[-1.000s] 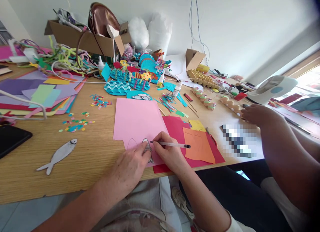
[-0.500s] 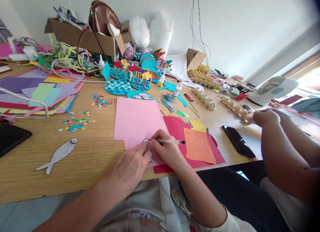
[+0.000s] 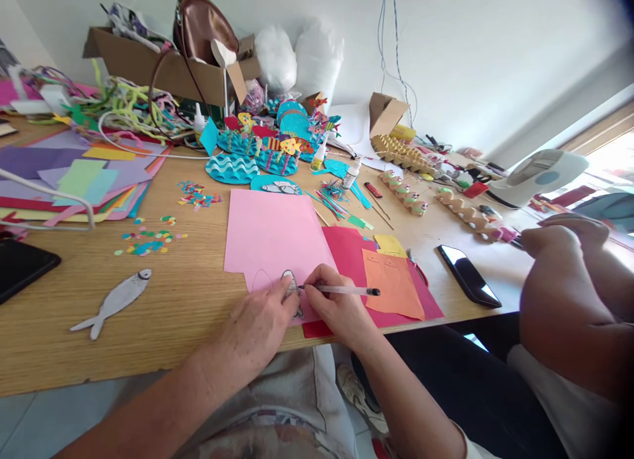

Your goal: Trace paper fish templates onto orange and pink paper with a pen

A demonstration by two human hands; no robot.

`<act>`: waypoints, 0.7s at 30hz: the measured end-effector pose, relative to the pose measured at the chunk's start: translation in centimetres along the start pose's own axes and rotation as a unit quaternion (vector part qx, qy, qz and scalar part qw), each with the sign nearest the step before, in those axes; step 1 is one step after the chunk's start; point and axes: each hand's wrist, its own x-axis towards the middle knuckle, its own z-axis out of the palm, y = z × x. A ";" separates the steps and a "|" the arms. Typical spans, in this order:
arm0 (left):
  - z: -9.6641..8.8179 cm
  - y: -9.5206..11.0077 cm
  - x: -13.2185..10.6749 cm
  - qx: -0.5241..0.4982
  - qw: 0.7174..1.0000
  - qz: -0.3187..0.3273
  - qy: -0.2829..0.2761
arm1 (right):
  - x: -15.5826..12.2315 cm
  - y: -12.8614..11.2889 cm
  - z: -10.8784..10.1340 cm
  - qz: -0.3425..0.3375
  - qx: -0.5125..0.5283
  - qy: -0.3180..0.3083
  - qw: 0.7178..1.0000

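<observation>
Where two hands (image 3: pixel 260 321) (image 3: pixel 341 308), one pen (image 3: pixel 349 290), one fish cutout (image 3: pixel 292 287)

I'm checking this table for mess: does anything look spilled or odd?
Two patches of confetti lie loose on the tabletop, left of the pink sheet; uncontained, they look spilled, though perhaps put there on purpose. The pink sheet's near left corner is notched, breaking its straight outline.

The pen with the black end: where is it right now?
In the head view, the pen is just right of centre, held in the right hand, its tip over the pink paper, beside the fish cutout partly under the left hand.
</observation>
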 end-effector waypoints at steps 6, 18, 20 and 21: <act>-0.1 0.0 0.0 0.008 1.000 0.006 0.003 | -0.6 -0.2 -0.1 -0.020 -0.040 0.000 0.999; -0.5 0.0 -0.2 0.009 1.000 0.012 0.001 | -1.3 -0.3 -0.3 -0.015 -0.052 0.003 0.999; -0.5 0.0 -0.2 0.010 1.000 0.011 0.002 | -1.4 -0.3 -0.3 -0.011 -0.054 0.005 0.998; -0.5 0.0 -0.2 0.011 1.000 0.010 0.002 | -1.4 -0.3 -0.3 -0.009 -0.054 0.005 0.998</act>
